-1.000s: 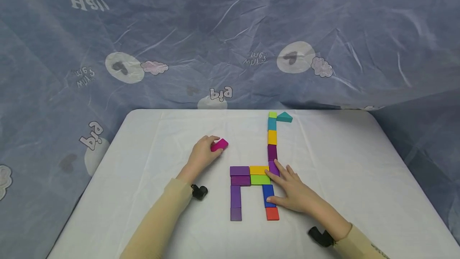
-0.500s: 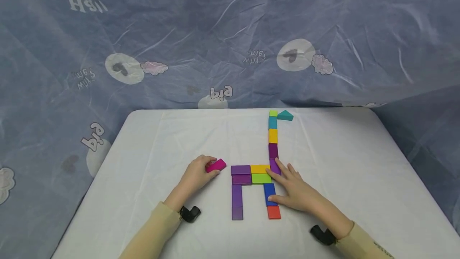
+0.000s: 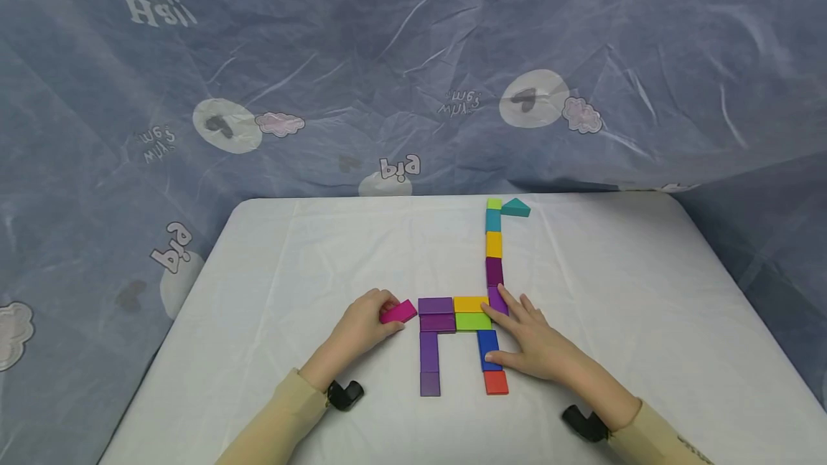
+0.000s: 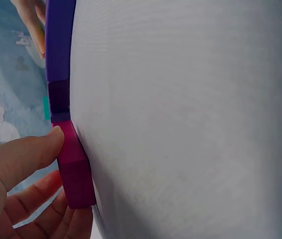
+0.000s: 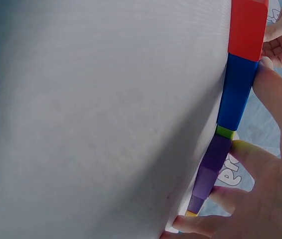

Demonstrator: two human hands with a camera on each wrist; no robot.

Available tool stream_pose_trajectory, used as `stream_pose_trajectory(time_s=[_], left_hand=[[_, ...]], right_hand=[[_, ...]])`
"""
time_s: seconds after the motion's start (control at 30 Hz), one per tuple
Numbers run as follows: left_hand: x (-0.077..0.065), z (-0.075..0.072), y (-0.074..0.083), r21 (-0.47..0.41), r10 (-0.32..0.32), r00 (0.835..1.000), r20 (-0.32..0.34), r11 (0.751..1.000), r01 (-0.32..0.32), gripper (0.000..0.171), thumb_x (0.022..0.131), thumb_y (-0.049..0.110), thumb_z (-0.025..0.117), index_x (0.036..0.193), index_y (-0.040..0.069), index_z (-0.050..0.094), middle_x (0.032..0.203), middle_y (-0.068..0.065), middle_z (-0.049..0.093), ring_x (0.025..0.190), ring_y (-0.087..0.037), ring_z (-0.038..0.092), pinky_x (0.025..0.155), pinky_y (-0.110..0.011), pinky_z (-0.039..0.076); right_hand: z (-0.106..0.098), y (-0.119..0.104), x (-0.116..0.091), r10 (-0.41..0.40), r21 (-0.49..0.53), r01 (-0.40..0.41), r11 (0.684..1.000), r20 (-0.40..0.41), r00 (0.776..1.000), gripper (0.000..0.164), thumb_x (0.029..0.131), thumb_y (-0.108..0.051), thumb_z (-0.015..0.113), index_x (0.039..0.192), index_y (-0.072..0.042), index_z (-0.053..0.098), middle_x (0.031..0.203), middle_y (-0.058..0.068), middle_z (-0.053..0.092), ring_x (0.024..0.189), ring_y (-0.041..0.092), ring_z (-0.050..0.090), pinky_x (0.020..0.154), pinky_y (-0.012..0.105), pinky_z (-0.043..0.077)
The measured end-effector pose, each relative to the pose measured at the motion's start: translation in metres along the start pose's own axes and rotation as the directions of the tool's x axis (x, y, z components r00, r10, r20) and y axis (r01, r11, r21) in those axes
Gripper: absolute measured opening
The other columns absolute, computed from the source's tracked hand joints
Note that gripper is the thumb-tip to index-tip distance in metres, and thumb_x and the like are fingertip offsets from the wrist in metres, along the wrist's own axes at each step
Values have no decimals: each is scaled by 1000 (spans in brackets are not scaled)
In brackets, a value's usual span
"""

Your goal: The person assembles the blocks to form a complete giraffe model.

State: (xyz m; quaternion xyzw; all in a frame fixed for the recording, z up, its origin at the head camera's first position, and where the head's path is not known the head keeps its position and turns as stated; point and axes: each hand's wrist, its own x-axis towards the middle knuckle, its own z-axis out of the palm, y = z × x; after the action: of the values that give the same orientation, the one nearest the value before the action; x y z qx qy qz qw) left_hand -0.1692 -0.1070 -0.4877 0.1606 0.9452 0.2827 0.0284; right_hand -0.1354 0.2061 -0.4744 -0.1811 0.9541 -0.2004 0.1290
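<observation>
Between thumb and fingers, my left hand (image 3: 359, 323) pinches a magenta block (image 3: 398, 312) just left of the flat block figure. Its tip lies close to the upper purple block (image 3: 436, 306); in the left wrist view the magenta block (image 4: 75, 169) seems to meet the purple row. My right hand (image 3: 539, 344) is spread over the figure's right side, fingers extended. Its thumb touches the blue block (image 3: 489, 350), and other fingertips rest by the yellow block (image 3: 470, 304) and the violet block (image 3: 497, 301). Below the yellow one lies a lime block (image 3: 474, 321).
A column of blocks runs up to a small lime block (image 3: 494, 204), with a teal triangle (image 3: 515, 208) beside it. Purple blocks (image 3: 429, 351) form the left leg; a red block (image 3: 496, 383) ends the right leg. White cloth covers the table (image 3: 310, 250), before a patterned blue curtain (image 3: 413, 70).
My left hand has brought the magenta block toward the front, then right, up beside the purple blocks. The right hand stays in place on the figure.
</observation>
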Motion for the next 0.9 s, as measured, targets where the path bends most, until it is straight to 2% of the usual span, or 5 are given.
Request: stream_pose_trajectory(time_s=[0.9], left_hand=[[0, 1, -3, -60, 34, 999, 28, 998, -33, 30, 77, 20, 84, 101, 10, 70, 88, 1, 64, 80, -12, 60, 71, -25, 50]], right_hand=[[2, 1, 0, -4, -1, 4, 1000, 1, 1000, 82, 81, -53, 74, 150, -20, 44, 163, 20, 18, 142, 60, 18, 107, 76, 23]])
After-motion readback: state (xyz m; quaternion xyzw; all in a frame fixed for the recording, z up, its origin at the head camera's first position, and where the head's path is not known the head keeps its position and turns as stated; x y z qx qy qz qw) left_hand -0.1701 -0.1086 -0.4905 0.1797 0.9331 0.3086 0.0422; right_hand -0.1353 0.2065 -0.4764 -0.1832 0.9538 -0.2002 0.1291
